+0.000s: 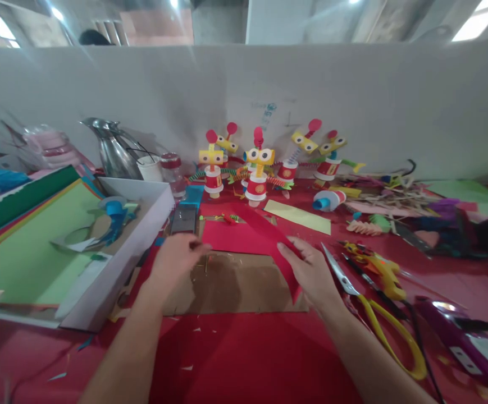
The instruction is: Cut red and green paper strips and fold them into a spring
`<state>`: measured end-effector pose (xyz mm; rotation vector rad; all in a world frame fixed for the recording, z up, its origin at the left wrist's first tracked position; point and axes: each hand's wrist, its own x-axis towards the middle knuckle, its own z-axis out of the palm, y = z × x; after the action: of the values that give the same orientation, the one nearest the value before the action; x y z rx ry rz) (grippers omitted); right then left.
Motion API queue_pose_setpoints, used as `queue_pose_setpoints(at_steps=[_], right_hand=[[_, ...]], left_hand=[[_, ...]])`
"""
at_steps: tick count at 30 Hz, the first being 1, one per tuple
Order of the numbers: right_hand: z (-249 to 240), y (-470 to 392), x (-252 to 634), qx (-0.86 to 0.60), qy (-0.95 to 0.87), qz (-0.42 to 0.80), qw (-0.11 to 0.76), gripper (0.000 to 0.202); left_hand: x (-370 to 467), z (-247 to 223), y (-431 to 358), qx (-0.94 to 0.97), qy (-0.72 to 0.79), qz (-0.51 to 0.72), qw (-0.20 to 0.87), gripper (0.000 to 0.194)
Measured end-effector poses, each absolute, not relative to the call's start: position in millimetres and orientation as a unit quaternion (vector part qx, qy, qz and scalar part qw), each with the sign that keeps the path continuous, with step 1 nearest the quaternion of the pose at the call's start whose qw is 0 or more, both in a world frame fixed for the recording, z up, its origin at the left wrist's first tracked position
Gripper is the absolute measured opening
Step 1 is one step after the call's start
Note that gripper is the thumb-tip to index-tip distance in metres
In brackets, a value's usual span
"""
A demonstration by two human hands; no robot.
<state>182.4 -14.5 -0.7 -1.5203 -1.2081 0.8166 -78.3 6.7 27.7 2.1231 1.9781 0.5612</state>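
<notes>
A long red paper strip slants across the middle, and my right hand grips it between thumb and fingers. My left hand hovers over the left end of the brown cardboard, its fingers bent together; whether something small is between them I cannot make out. Behind the cardboard lies a red paper sheet. A pale yellow strip rests farther back on the right.
Yellow-handled scissors, a yellow glue gun and a purple device lie right. A white box with coloured paper stands left. Several paper-cup figures line the back, near a metal jug.
</notes>
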Motion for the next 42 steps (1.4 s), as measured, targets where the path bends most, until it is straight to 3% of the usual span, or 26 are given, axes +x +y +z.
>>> queue_pose_setpoints(at_steps=[2, 6, 10, 14, 15, 18, 20, 22, 25, 27, 36, 42], right_hand=[[-3.7, -15.0, 180.7, -0.611, -0.504, 0.37, 0.485, 0.041], [-11.4, -17.9, 175.0, -0.583, -0.537, 0.424, 0.439, 0.035], [-17.4, -17.0, 171.7, -0.603, -0.555, 0.399, 0.411, 0.034], [-15.0, -17.0, 174.4, -0.606, -0.591, 0.346, 0.405, 0.035], [-12.0, -19.1, 175.2, -0.597, -0.618, 0.304, 0.41, 0.033], [0.4, -32.0, 173.4, -0.545, -0.73, 0.073, 0.405, 0.031], [6.3, -43.3, 167.0, -0.498, -0.795, -0.073, 0.339, 0.036], [6.1, -53.1, 157.7, -0.463, -0.844, -0.12, 0.243, 0.036], [-3.9, -60.8, 146.8, -0.475, -0.868, -0.077, 0.122, 0.029], [-11.6, -62.1, 146.0, -0.49, -0.866, -0.043, 0.093, 0.03], [-16.4, -62.4, 175.1, -0.42, -0.898, -0.042, 0.125, 0.017], [-18.3, -54.9, 189.7, -0.469, -0.855, 0.094, 0.199, 0.015]], left_hand=[[-66.5, 23.3, -0.3, 0.732, 0.669, 0.095, 0.085, 0.018], [-49.8, 17.5, -10.9, 0.736, 0.671, 0.058, 0.067, 0.009], [-62.3, 23.0, -9.5, 0.709, 0.704, 0.025, 0.035, 0.017], [-84.5, 44.3, -11.2, 0.671, 0.736, -0.04, 0.08, 0.022], [-87.2, 50.6, -13.4, 0.653, 0.753, -0.01, 0.074, 0.024], [-83.2, 63.1, -21.6, 0.631, 0.724, 0.265, -0.091, 0.032], [-71.8, 61.6, -27.4, 0.641, 0.632, 0.409, -0.148, 0.03], [-57.4, 51.2, -33.5, 0.715, 0.534, 0.434, -0.124, 0.025], [-38.1, 24.9, -43.4, 0.848, 0.45, 0.278, -0.026, 0.019], [-29.2, 7.9, -49.0, 0.875, 0.448, 0.181, 0.023, 0.013], [-18.2, -6.7, -52.0, 0.915, 0.394, 0.082, -0.035, 0.015], [-17.4, -10.9, -50.5, 0.904, 0.413, 0.11, -0.033, 0.016]])
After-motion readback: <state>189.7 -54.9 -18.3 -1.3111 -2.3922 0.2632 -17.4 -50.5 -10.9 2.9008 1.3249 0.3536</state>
